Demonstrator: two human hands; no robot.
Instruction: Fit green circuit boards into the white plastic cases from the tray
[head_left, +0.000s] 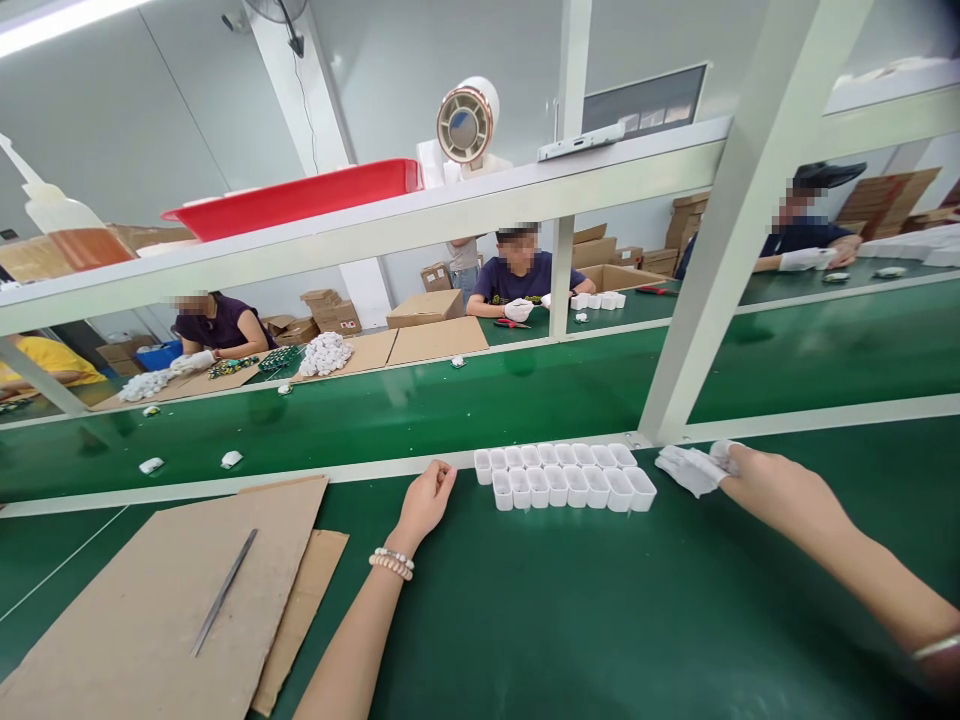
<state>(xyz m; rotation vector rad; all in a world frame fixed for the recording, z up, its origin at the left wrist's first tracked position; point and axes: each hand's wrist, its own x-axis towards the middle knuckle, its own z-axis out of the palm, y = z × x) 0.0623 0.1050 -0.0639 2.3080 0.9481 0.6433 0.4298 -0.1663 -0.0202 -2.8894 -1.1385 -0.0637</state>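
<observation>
Two rows of small white open-topped cups (556,484) stand side by side on the green work surface. Just left of them, my left hand (426,498) is closed with its fingers curled, and nothing shows in it. My right hand (712,470) lies to the right of the cups, apart from them. White glove-like material (688,471) covers its fingers, which are stretched toward the left; I see no object in that hand.
Flat cardboard (157,590) with metal tweezers (225,592) lies at the left. A white upright post (739,240) rises behind the cups. Beyond a rail, a green belt (360,410) carries small white pieces. Several people sit across it. Overhead, a shelf holds a red tray (300,200).
</observation>
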